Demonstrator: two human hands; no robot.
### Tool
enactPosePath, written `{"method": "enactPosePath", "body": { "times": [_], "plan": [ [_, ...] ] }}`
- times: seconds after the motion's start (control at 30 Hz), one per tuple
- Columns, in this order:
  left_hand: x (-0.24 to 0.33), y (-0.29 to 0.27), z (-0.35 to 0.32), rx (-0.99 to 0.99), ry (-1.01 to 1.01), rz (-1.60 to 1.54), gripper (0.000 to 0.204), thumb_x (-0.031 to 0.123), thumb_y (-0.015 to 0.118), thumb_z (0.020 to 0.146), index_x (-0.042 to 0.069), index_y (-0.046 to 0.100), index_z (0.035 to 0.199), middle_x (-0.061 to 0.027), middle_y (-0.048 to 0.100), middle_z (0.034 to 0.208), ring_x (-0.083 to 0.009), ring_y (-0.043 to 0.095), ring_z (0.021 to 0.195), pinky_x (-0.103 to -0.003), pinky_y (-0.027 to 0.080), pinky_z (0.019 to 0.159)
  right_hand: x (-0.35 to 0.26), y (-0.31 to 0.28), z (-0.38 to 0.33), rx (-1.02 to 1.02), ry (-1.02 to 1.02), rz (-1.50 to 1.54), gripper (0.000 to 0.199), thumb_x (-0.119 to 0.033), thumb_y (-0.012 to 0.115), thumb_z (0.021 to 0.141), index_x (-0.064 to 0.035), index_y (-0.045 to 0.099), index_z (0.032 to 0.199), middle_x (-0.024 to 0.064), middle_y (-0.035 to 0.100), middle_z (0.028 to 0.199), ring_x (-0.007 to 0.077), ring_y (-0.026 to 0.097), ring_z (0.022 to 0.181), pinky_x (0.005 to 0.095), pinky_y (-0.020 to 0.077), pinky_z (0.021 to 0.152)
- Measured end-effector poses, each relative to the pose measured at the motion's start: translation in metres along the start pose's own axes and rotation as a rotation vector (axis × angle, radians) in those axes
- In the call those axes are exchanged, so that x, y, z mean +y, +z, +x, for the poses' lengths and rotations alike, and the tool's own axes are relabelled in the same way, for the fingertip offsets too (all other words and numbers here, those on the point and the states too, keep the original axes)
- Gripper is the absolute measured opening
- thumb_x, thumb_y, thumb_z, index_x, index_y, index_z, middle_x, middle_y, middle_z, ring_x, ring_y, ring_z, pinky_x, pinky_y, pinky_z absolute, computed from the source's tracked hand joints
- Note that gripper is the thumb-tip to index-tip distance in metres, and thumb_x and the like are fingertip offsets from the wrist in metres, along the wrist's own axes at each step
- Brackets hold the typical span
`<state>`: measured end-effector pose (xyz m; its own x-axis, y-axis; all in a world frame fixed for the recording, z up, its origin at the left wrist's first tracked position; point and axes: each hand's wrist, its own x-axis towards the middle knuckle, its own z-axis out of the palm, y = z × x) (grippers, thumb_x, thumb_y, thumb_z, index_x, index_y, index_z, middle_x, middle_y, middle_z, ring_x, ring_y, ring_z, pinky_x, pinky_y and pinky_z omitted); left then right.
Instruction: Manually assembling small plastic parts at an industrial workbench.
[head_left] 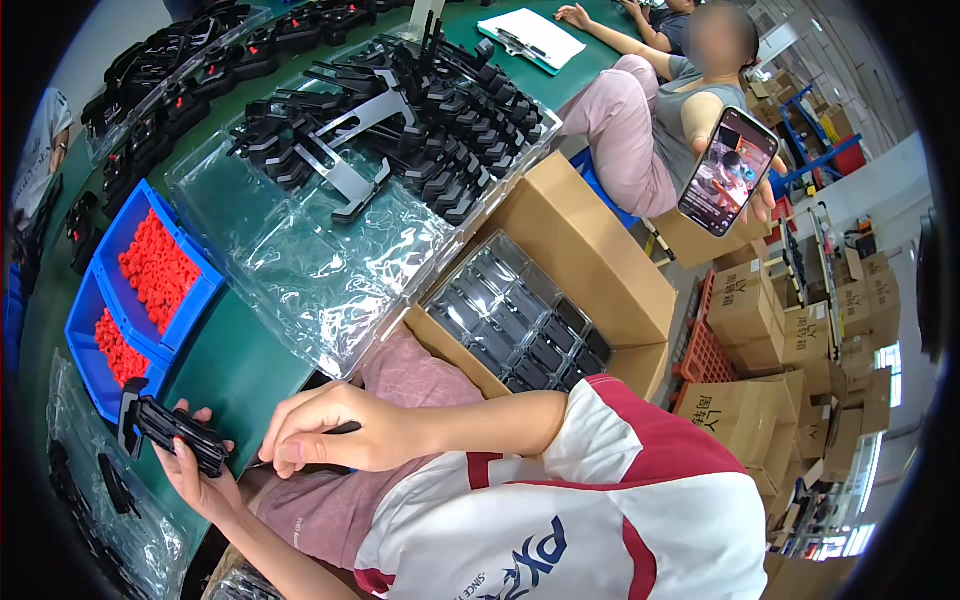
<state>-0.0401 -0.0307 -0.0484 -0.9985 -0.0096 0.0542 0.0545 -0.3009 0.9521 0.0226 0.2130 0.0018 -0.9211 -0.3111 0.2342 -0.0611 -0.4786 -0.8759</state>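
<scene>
My left hand [205, 480] is wrapped round a black plastic phone-holder-like part [182, 436], keeping it tilted over the table edge near the blue bins. Just to the right, my right hand [345, 428] is closed with its fingertips pinched together. A small dark end shows by its fingers and a thin dark line below them, but I cannot make out what it holds. The two hands are close together and apart. Beyond my left hand, blue bins [190, 330] hold small red rings [160, 265].
Clear plastic trays [290, 290] carry piled black parts [470, 130] on the green table [250, 350]. At my right stands an open carton [600, 255] with packed black parts. A seated co-worker holds out a phone [728, 172]. A clipboard [532, 38] lies at the far edge.
</scene>
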Motion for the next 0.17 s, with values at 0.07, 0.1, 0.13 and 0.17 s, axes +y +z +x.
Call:
{"method": "enactPosePath", "body": {
  "times": [0.07,0.1,0.13,0.17],
  "plan": [
    [-0.0011,0.0008,-0.0009,-0.008,0.0,0.003,0.051,0.019,0.052,0.097,0.002,0.034,0.142,-0.0213,0.051,0.131,-0.0242,0.061,0.105,-0.024,0.055,0.053,-0.0002,-0.0004,0.0016,-0.003,-0.014,-0.004,0.018,-0.008,0.057,0.096,0.0061,0.068,0.099,0.013,0.067,0.103,0.0169,0.064,0.08,0.0259,0.0502,0.073],
    [-0.0017,0.0017,-0.001,-0.004,0.0,0.02,0.053,0.02,0.053,0.097,0.002,0.033,0.142,-0.0213,0.051,0.132,-0.0243,0.061,0.105,-0.024,0.055,0.054,-0.0006,-0.0002,0.0022,-0.007,-0.005,-0.011,0.018,-0.008,0.056,0.096,0.0057,0.068,0.099,0.0128,0.067,0.103,0.0171,0.064,0.08,0.0264,0.0505,0.074],
    [-0.0022,0.0028,-0.0009,-0.001,0.0,0.038,0.054,0.02,0.054,0.097,0.002,0.033,0.143,-0.0212,0.05,0.133,-0.0244,0.061,0.105,-0.024,0.056,0.055,-0.0013,0.0001,0.0026,-0.011,0.004,-0.018,0.019,-0.009,0.056,0.096,0.0053,0.068,0.1,0.0126,0.067,0.104,0.0172,0.064,0.081,0.0269,0.0508,0.075],
    [-0.0028,0.0041,-0.0006,0.002,0.0,0.055,0.055,0.021,0.055,0.096,0.002,0.033,0.143,-0.0211,0.05,0.134,-0.0245,0.061,0.105,-0.025,0.056,0.055,-0.0022,0.0007,0.0029,-0.015,0.014,-0.026,0.019,-0.009,0.056,0.096,0.0049,0.068,0.1,0.0124,0.067,0.104,0.0174,0.064,0.081,0.0274,0.0511,0.076]
  ]
}}
